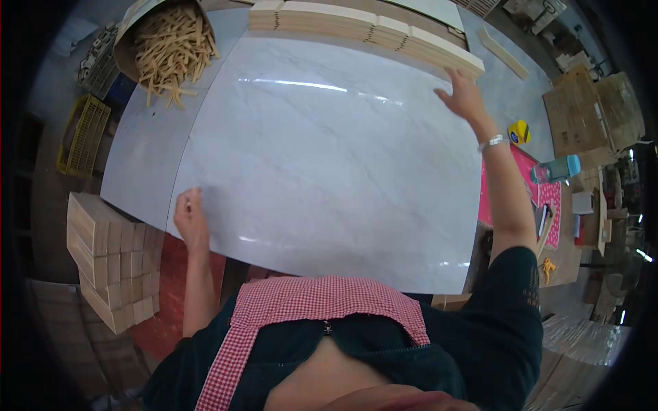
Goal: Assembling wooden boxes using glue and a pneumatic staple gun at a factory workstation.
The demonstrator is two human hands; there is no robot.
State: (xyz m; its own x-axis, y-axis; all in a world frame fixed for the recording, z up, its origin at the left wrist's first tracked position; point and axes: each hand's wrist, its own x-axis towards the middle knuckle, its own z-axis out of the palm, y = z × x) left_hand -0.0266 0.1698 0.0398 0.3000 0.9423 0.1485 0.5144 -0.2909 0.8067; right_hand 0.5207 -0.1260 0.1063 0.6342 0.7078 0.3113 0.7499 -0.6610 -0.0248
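My right hand (466, 99) reaches to the far right of the marbled white tabletop (329, 157). Its thumb stands apart from the fingers, and the fingertips are at the right end of a long stack of pale wooden strips (384, 31). Whether they touch the wood, I cannot tell. Low over the tabletop's left edge is my left hand (190, 218), its fingers loosely curled and nothing visible in them. The strips lie in a row along the table's far edge, with dark marks on their front faces.
At the far left an open container (127, 51) spills thin wooden sticks (175, 51). Stacked wooden boxes (113, 257) stand below the left edge, near a yellow crate (82, 137). On the right are a yellow tub (519, 131), a teal-lidded bottle (555, 169) and cardboard boxes (576, 113).
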